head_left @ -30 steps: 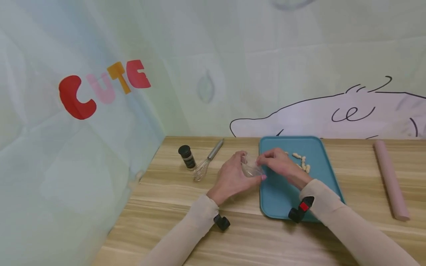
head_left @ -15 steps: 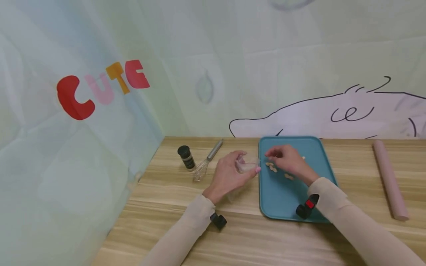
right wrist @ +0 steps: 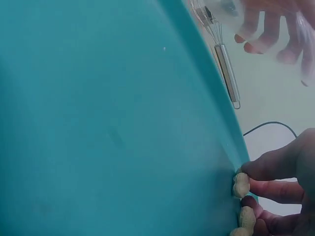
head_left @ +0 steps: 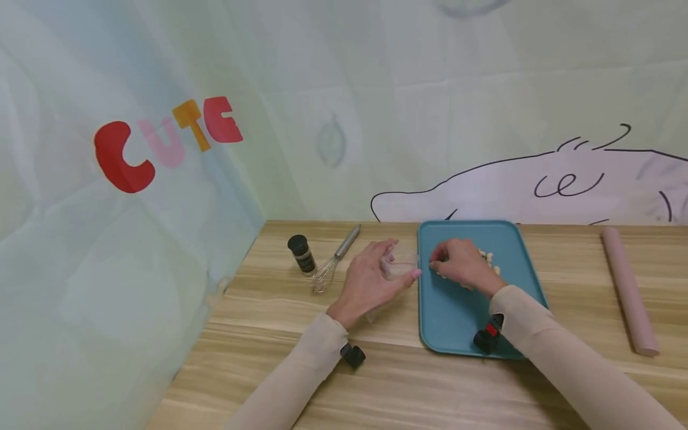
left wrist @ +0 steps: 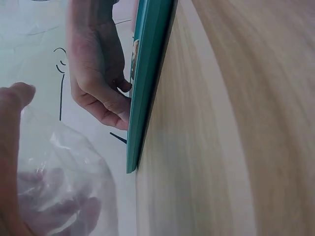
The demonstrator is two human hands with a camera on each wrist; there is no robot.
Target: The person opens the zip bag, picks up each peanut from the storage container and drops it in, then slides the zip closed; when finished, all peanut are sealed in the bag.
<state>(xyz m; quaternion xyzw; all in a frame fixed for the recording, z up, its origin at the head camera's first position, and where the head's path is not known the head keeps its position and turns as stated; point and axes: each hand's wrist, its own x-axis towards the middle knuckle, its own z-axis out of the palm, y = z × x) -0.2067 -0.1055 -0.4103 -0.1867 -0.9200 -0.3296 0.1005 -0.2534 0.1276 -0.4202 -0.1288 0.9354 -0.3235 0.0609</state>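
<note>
My left hand [head_left: 371, 285] holds a clear plastic bag [head_left: 401, 263] just left of the blue tray [head_left: 451, 325], its thumb and fingers curved around the bag's mouth. Over the tray's left part, my right hand [head_left: 463, 264] reaches down with bent fingers. In the right wrist view, its thumb and fingertips pinch a peanut [right wrist: 241, 186] in the shell, and more peanuts [right wrist: 247, 219] lie against the fingers. Several other peanuts [head_left: 488, 257] show beyond the right hand, partly hidden by it. The bag's contents cannot be made out.
A black-capped spice jar [head_left: 302, 255] and a wire whisk [head_left: 336, 260] sit on the wooden table [head_left: 398, 382] to the left. On the right lies a pink rolling pin [head_left: 630, 292]. A printed cloth backdrop [head_left: 322, 119] hangs along the back and left.
My right hand moved from the bag's mouth back over the tray, then lowered its fingers to the peanuts there. The left hand and bag shifted slightly left.
</note>
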